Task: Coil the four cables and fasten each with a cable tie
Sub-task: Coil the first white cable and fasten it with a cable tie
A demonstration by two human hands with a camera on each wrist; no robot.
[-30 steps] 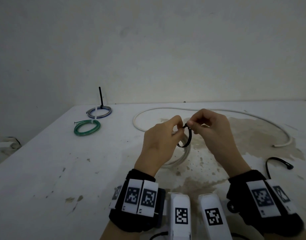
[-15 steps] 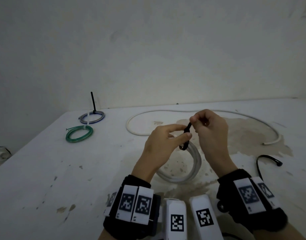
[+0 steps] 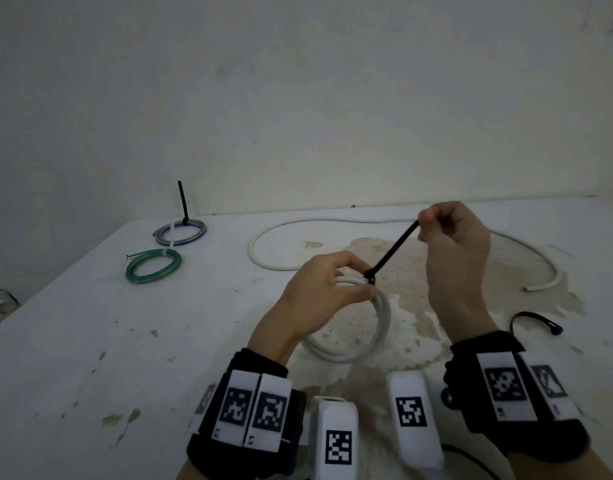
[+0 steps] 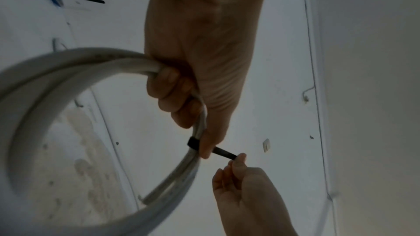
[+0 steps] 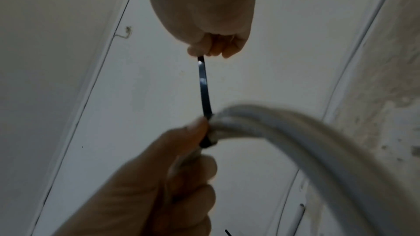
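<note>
Table (image 3: 90, 341): white, stained; carried all the cables.
Loose cable (image 3: 332, 223): white, uncoiled, lay in a wide arc behind both hands; judged the fourth, not yet done.
Finished coils: blue-grey coil (image 3: 180, 232) and green coil (image 3: 153, 265) sat far left, well apart from the hands, each with a tie on it.
White coil (image 3: 377, 327): third cable, looped; near side rested on or just above the table, far side raised at the left hand.
Left hand (image 3: 318, 292): fingers curled round the bunched strands, thumb just beside the tie's head; grasping the coil.
Right hand (image 3: 450, 244): clenched on the tie's free tail, up and to the right of the coil.
Black cable tie (image 3: 391, 251): band closed round the strands, tail drawn straight; long axis ran from the head at the left thumb, up-right to the right fist.
Spare tie (image 3: 537, 322): black, on the table, right of the right wrist.
Key relation: pull line ran along the tail, away from the left hand; left hand nearer the head, so it served as anchor.
Judgement: cinching nearly finished; whether the band was fully tight could not be told.
</note>
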